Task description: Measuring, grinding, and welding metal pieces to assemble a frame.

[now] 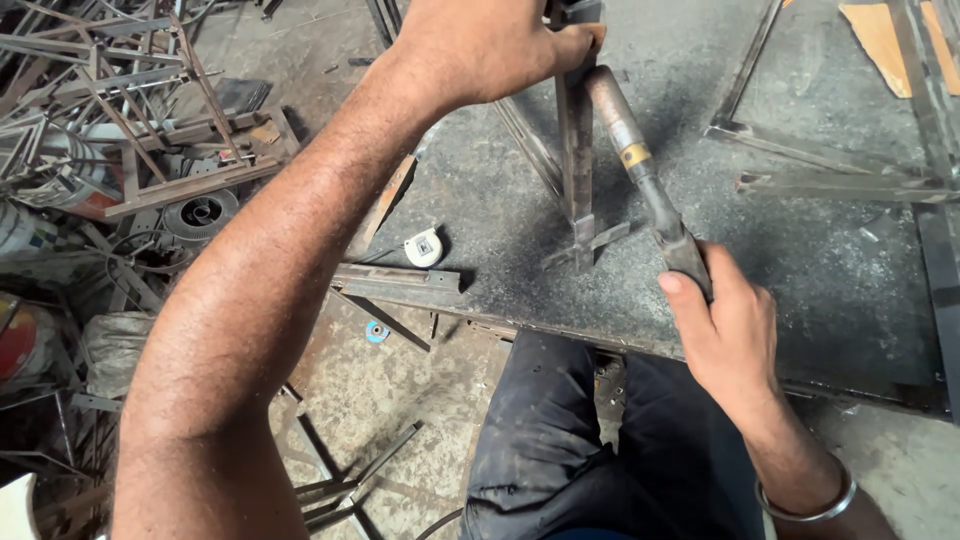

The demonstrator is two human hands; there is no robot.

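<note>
One tape measure (424,246) lies on the desk (820,280) at 9 o'clock from the upright steel bar (576,150). One small blue disc (377,331) lies on the floor at 7 o'clock from the tape measure. The left hand (480,45), arm extended, is clenched around the top of the bar. One hammer (640,165) slants at 3 o'clock beside the bar. The right hand (722,330), one bangle (815,500) on its wrist, is wrapped around the hammer's lower end, at 5 o'clock from the bar.
</note>
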